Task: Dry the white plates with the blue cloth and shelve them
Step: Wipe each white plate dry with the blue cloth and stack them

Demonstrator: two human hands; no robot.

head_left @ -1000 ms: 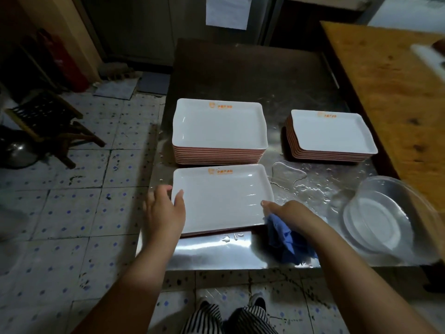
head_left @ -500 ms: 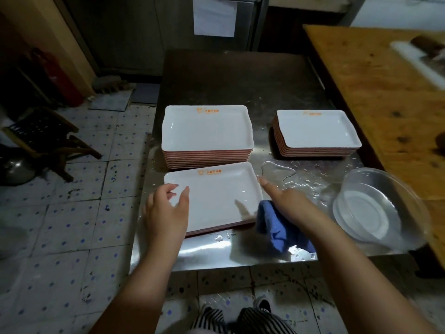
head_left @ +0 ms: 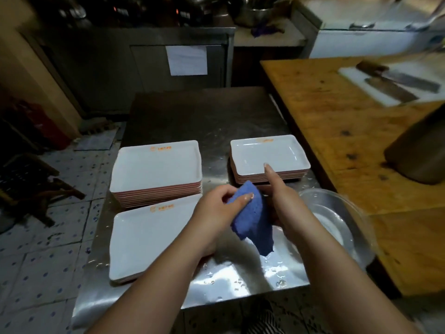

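The left hand (head_left: 214, 208) pinches the blue cloth (head_left: 252, 218) between thumb and fingers, above the wet steel surface (head_left: 236, 280). The right hand (head_left: 280, 196) is partly hidden behind the cloth, its forefinger straight, pointing toward the far right stack of plates (head_left: 268, 156); I cannot tell whether it grips the cloth. A single white plate (head_left: 149, 237) lies near left, its right edge hidden by the left arm.

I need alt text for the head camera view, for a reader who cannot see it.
Both hands, left hand and right hand, hold a crumpled blue cloth above a wet steel table. Rectangular white plates lie on it: one single plate and two stacks behind.
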